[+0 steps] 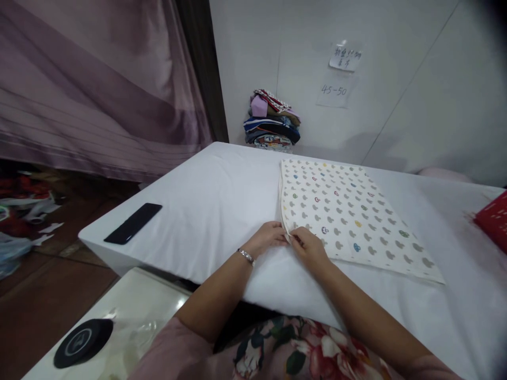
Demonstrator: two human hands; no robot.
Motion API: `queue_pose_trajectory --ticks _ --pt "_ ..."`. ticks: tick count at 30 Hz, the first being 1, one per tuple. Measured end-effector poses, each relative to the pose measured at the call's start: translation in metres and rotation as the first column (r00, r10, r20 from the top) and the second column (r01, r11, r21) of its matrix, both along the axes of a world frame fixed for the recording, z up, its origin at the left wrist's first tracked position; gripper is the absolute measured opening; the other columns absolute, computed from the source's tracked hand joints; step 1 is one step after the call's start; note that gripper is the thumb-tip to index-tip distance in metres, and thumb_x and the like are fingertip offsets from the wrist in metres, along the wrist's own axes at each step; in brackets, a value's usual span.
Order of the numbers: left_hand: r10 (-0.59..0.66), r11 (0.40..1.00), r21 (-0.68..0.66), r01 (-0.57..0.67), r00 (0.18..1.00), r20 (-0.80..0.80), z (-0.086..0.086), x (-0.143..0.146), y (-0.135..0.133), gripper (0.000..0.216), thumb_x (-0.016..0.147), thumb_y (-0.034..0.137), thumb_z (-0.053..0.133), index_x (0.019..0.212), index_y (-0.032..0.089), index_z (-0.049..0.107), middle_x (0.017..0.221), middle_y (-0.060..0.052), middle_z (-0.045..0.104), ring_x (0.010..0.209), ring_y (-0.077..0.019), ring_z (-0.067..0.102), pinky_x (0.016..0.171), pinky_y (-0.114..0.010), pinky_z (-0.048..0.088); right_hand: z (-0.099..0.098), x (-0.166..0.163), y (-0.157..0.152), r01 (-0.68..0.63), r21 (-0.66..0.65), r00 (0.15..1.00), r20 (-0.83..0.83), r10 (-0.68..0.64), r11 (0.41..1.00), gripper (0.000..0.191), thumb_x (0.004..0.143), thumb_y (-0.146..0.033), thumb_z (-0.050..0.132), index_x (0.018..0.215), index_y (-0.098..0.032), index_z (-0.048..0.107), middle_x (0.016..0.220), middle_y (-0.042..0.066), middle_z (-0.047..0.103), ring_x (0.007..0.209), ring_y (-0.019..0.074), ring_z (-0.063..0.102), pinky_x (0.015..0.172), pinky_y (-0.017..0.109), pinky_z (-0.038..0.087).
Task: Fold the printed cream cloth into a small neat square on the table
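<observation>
A cream cloth (348, 211) printed with grey and coloured mouse-head shapes lies folded flat on the white table (222, 190). Both my hands meet at its near left corner. My left hand (267, 236), with a bracelet at the wrist, pinches the corner's edge with closed fingers. My right hand (311, 247) rests beside it, fingers curled on the same corner.
A black phone (133, 222) lies near the table's left edge. A stack of folded clothes (272, 120) stands at the far edge against the wall, under two paper notes (344, 58). A red item (495, 219) sits at the right. A black round disc (83, 342) lies on a lower surface.
</observation>
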State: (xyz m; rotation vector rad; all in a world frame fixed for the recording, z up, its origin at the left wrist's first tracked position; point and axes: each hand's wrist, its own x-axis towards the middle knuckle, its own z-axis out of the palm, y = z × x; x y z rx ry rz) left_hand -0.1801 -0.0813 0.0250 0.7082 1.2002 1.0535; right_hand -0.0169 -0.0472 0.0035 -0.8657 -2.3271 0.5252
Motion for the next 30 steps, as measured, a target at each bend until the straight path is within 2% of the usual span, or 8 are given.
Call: queue_pose_trajectory --ticks 3,7,10,13,16,19,23,30 --pt "-0.003 1.000 0.002 0.003 1.000 0.006 -0.003 -0.001 0.001 0.020 0.073 0.020 0.069 0.089 0.011 0.063 0.083 -0.010 0.070 0.073 -0.0143 0.065 0.073 -0.029 0.053 -0.001 -0.001 0.000 0.004 -0.055 1.000 -0.026 -0.006 0.998 0.016 0.088 -0.028 0.045 0.089 -0.023 0.060 0.079 0.002 0.062 0.075 0.0174 0.057 0.068 0.029 0.044" --pt "0.003 1.000 0.003 -0.003 1.000 0.007 -0.006 -0.003 0.001 0.023 0.071 0.021 0.071 0.090 0.011 0.063 0.082 -0.009 0.069 0.072 -0.0145 0.065 0.073 -0.029 0.054 0.000 0.003 0.002 0.016 -0.063 0.998 -0.066 -0.021 0.998 0.017 0.089 -0.029 0.044 0.088 -0.024 0.061 0.080 0.002 0.062 0.074 0.0171 0.056 0.067 0.029 0.044" --pt "0.024 1.000 -0.008 -0.024 1.000 0.006 -0.006 -0.004 0.001 0.022 0.071 0.021 0.072 0.088 0.011 0.063 0.079 -0.008 0.068 0.070 -0.0137 0.064 0.073 -0.029 0.054 0.005 0.008 0.006 0.137 0.003 0.984 -0.116 -0.135 0.991 0.018 0.090 -0.027 0.042 0.090 -0.023 0.060 0.081 0.003 0.061 0.074 0.0172 0.056 0.069 0.029 0.043" --pt "0.019 1.000 -0.008 -0.019 1.000 0.012 -0.004 -0.004 0.001 0.020 0.072 0.021 0.070 0.088 0.012 0.062 0.079 -0.008 0.068 0.068 -0.0131 0.064 0.073 -0.029 0.054 0.009 0.013 0.008 0.214 0.141 0.976 -0.082 -0.204 0.967 0.020 0.091 -0.024 0.040 0.092 -0.022 0.060 0.084 0.005 0.062 0.082 0.0193 0.056 0.074 0.031 0.043" --pt "0.006 1.000 -0.010 -0.006 1.000 0.019 -0.001 -0.004 0.000 0.020 0.072 0.019 0.069 0.090 0.011 0.063 0.081 -0.008 0.069 0.070 -0.0136 0.064 0.073 -0.028 0.054 0.007 0.011 0.005 0.128 0.180 0.990 0.042 -0.137 0.975 0.021 0.090 -0.023 0.041 0.091 -0.023 0.062 0.088 0.007 0.063 0.087 0.0209 0.056 0.073 0.031 0.043" --pt "-0.006 1.000 0.000 0.006 1.000 0.013 0.002 -0.003 0.000 0.020 0.071 0.020 0.070 0.088 0.011 0.063 0.080 -0.008 0.069 0.072 -0.0143 0.065 0.074 -0.028 0.053 0.003 0.006 0.001 0.018 0.082 0.997 0.075 -0.025 0.996 0.020 0.090 -0.024 0.044 0.091 -0.025 0.063 0.089 0.005 0.064 0.085 0.0195 0.057 0.069 0.030 0.044" --pt "-0.001 1.000 0.007 0.001 1.000 0.014 0.001 -0.003 0.001 0.020 0.071 0.020 0.071 0.087 0.011 0.063 0.078 -0.008 0.069 0.070 -0.0138 0.065 0.073 -0.028 0.053 0.001 0.002 -0.002 0.015 -0.001 1.000 -0.021 -0.015 1.000 0.020 0.089 -0.025 0.044 0.092 -0.025 0.063 0.087 0.004 0.063 0.083 0.0185 0.059 0.071 0.029 0.046" --pt "0.008 1.000 -0.007 -0.008 1.000 0.014 -0.002 -0.004 0.003 0.014 0.073 0.015 0.066 0.086 0.011 0.063 0.076 -0.008 0.069 0.066 -0.0139 0.065 0.070 -0.027 0.054 0.003 0.003 -0.003 -0.017 -0.025 1.000 0.002 0.017 1.000 0.015 0.088 -0.030 0.048 0.090 -0.024 0.062 0.084 0.004 0.062 0.083 0.0196 0.058 0.071 0.030 0.045"
